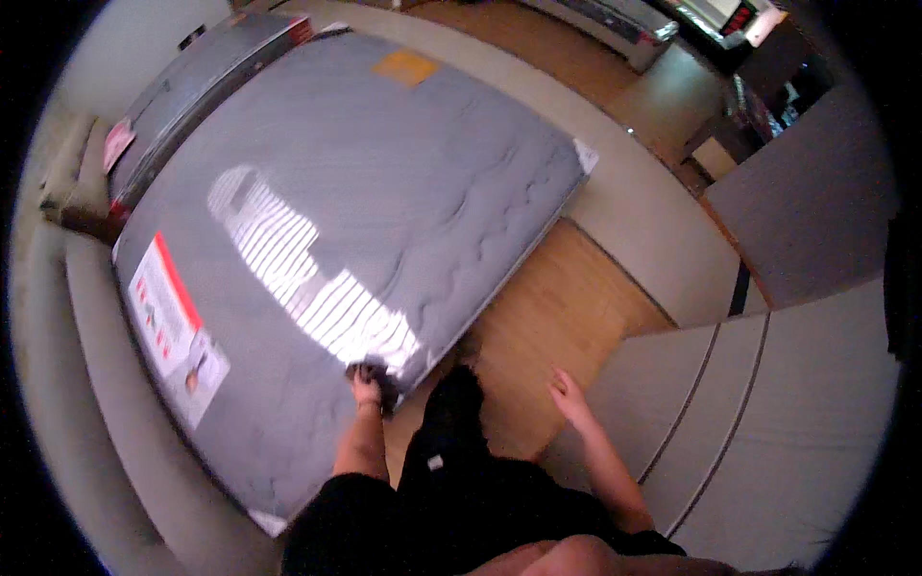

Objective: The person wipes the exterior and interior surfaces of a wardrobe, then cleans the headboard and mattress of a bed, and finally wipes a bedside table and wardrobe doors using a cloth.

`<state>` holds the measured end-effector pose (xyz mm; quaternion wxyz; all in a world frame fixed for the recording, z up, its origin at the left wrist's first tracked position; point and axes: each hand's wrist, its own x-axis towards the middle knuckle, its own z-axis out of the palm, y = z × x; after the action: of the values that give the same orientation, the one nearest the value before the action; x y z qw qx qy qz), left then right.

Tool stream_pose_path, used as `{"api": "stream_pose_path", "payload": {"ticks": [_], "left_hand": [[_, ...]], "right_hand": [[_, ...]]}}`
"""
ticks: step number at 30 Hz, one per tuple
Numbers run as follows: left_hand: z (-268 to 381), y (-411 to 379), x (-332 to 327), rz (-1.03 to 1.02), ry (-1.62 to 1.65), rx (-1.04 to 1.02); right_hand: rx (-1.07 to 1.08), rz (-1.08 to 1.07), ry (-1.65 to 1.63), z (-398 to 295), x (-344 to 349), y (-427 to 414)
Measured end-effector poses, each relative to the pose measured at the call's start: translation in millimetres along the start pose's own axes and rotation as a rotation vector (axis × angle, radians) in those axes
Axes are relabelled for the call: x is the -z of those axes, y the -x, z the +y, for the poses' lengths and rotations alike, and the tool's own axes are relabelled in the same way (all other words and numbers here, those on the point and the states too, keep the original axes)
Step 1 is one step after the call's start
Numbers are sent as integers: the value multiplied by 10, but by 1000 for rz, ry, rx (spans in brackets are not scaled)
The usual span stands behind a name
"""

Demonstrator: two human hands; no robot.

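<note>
A large grey mattress (pixel 346 165), which looks wrapped in clear plastic, lies before me with glare across it. My left hand (pixel 367 389) is at its near edge, holding a dark, blurred thing (pixel 387 389), possibly a cloth. Empty, with its fingers partly curled, my right hand (pixel 567 394) hangs above the wooden floor, to the right of the mattress. A printed sheet with a red strip (pixel 167 313) lies on the mattress at the left, and an orange label (pixel 405 68) is near its far edge.
A beige padded bed frame (pixel 108 345) borders the mattress at the left. Another wrapped mattress (pixel 194 86) is at the upper left. Grey upholstered panels (pixel 785 425) stand close on my right. Wooden floor (pixel 555 302) shows between them and the mattress.
</note>
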<state>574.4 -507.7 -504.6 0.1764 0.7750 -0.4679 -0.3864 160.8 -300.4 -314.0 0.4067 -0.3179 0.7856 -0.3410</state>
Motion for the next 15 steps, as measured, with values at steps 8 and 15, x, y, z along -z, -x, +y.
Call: {"api": "stream_pose_path", "payload": {"ticks": [8, 15], "left_hand": [[1287, -577, -1557, -207, -281, 544], [2362, -863, -2446, -577, -944, 179]], "right_hand": [[-89, 55, -162, 218, 769, -1236], [-448, -56, -26, 236, 1771, -1273]]}}
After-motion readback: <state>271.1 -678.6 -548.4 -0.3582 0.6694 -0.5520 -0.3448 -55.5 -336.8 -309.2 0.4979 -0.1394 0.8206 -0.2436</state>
